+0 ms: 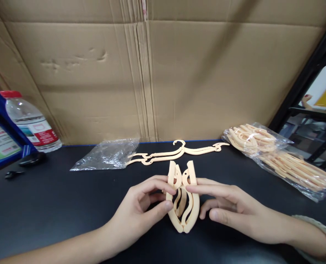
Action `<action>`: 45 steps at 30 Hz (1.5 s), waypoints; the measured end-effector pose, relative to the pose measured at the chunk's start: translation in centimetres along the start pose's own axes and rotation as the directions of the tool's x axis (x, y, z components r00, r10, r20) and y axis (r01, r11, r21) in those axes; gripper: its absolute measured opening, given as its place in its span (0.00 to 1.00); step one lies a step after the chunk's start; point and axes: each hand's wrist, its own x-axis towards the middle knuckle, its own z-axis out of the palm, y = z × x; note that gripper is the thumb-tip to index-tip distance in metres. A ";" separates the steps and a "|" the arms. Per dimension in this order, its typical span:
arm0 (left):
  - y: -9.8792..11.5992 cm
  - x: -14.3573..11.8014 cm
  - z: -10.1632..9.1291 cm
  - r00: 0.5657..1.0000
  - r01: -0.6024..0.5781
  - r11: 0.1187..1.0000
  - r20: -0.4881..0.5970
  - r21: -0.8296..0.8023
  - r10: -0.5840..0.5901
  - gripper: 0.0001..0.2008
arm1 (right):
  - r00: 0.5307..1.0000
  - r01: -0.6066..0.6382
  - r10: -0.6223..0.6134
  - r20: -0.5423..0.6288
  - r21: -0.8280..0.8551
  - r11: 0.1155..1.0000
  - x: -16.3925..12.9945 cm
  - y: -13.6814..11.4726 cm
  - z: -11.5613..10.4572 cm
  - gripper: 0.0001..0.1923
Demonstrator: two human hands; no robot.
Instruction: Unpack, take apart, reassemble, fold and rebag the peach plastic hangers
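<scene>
A folded hanger is pinched at table centre between the left hand and the right hand. An opened hanger lies at 12 o'clock, a bag at 2 o'clock. The two halves are best gripped evenly and swung apart gently.

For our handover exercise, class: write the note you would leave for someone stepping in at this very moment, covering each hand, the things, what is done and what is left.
Left hand: fingers pinch the left side of the folded hanger.
Right hand: fingers pinch its right side; it stands upright on the black table.
Done: one unfolded hanger lies flat behind the hands, beside an empty plastic bag.
Left: the held hanger is folded; a bag of hangers lies to the right.
</scene>
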 end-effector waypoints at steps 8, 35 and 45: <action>-0.1 -0.2 -0.1 0.995 0.030 0.999 0.100 -0.017 -0.028 0.09 | 0.995 0.090 -0.072 0.062 -0.365 0.927 -0.5 -1.2 -0.4 0.26; 0.4 -2.1 0.6 0.917 -0.398 0.353 0.376 0.847 0.132 0.18 | 0.996 0.085 -0.054 0.067 -0.838 0.540 0.0 0.9 -1.6 0.27; 0.1 -1.9 -0.2 0.932 -0.353 0.469 0.349 0.810 0.099 0.20 | 0.991 0.105 -0.133 0.035 -0.818 0.565 0.0 2.3 -2.4 0.22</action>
